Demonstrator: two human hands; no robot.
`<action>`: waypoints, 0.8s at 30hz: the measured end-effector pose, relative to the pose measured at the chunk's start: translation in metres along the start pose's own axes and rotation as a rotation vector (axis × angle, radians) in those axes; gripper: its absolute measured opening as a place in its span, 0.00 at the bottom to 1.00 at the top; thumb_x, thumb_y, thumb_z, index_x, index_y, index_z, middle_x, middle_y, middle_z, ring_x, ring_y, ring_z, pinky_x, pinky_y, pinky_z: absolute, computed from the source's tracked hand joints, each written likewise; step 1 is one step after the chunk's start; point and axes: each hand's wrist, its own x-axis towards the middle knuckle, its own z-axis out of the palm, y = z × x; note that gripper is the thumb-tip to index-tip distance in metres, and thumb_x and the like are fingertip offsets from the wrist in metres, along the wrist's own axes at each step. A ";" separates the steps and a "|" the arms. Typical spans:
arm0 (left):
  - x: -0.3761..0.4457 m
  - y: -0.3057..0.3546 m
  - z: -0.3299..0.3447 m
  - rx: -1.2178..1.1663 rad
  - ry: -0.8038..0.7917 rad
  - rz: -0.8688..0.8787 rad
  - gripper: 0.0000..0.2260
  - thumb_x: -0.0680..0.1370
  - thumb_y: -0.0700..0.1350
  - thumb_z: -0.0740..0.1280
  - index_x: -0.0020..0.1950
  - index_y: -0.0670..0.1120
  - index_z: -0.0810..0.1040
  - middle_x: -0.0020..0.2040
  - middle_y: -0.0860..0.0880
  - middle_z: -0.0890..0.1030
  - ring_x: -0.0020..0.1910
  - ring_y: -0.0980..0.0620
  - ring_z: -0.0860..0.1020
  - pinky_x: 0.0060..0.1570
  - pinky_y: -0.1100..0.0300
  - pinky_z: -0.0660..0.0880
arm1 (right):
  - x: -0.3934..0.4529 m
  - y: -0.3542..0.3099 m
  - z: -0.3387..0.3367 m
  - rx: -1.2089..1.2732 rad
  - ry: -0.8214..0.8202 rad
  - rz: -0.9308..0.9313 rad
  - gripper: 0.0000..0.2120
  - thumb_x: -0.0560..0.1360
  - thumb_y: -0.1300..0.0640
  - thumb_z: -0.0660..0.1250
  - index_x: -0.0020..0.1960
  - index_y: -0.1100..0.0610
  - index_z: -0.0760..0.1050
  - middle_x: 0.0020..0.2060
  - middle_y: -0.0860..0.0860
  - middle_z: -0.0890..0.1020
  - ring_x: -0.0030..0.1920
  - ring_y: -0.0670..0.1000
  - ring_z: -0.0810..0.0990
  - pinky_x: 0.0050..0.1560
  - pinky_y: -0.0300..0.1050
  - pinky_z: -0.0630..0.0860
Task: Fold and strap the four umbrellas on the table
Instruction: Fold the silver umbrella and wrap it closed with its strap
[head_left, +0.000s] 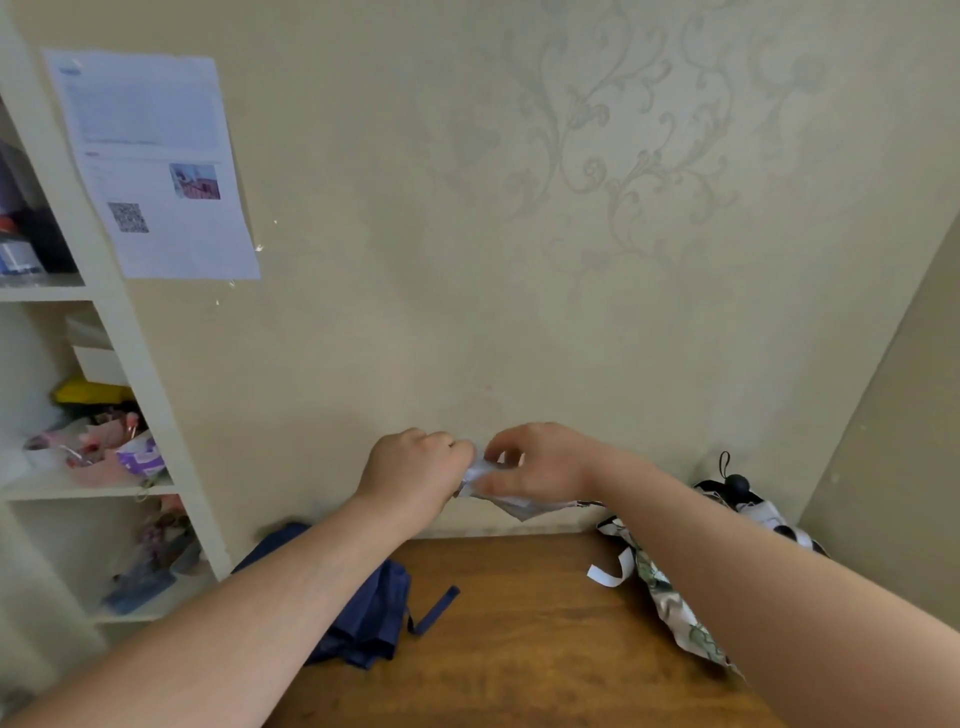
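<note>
Left hand (415, 475) clenched round one end of a pale umbrella (511, 501), knuckles up, held above the far edge of the table (519, 623). Right hand (540, 462) meets it from the other side, thumb and fingers pinching the pale fabric close to the left fist. Both hands grasping the same bundle, almost touching.

Held umbrella: white-grey cloth, crumpled, only a little showing between and below the hands. Long axis seems to run left to right and slightly down toward the right, a fold of fabric trailing under the right wrist. Strap not visible; cannot tell whether it is fastened.

On the table, to the left under the left forearm: navy umbrella (363, 618), loosely collapsed, its strap (436, 608) lying free toward the table's middle. Unstrapped by the look of it.

Right side, near the far right corner: floral umbrella (670, 597), long axis running from the far edge toward the near right, partly hidden by the right forearm. White strap (613, 571) hangs loose. Behind it, a black-and-white umbrella (753, 506) with a black knob handle against the wall.

Judgement: rolling or wrapping of the pale one in progress, three others waiting. Right hand is nearer the loose fabric end, so the gathering turn falls to it while the left anchors.

Shelves (78, 488) at left, cluttered; paper sheet (150, 161) on the wall.
</note>
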 end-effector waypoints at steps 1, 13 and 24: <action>0.002 0.002 0.002 -0.008 0.017 0.007 0.22 0.47 0.36 0.82 0.35 0.50 0.78 0.27 0.52 0.73 0.22 0.48 0.69 0.26 0.64 0.54 | 0.004 -0.005 0.006 -0.097 0.003 -0.014 0.17 0.74 0.34 0.69 0.56 0.43 0.77 0.48 0.43 0.82 0.51 0.49 0.81 0.55 0.52 0.79; 0.003 0.009 -0.017 -0.272 -0.242 -0.080 0.05 0.76 0.41 0.68 0.47 0.49 0.74 0.39 0.50 0.76 0.34 0.50 0.74 0.30 0.57 0.68 | -0.002 0.018 0.043 -0.482 0.339 0.063 0.07 0.75 0.47 0.65 0.46 0.47 0.68 0.36 0.47 0.73 0.39 0.56 0.77 0.40 0.45 0.77; 0.017 -0.003 -0.050 -0.772 -0.449 -0.077 0.45 0.70 0.72 0.74 0.82 0.62 0.61 0.76 0.60 0.71 0.74 0.55 0.71 0.71 0.53 0.70 | -0.006 0.010 0.055 -0.557 0.343 0.020 0.10 0.80 0.52 0.63 0.59 0.54 0.75 0.50 0.53 0.82 0.50 0.61 0.83 0.41 0.47 0.71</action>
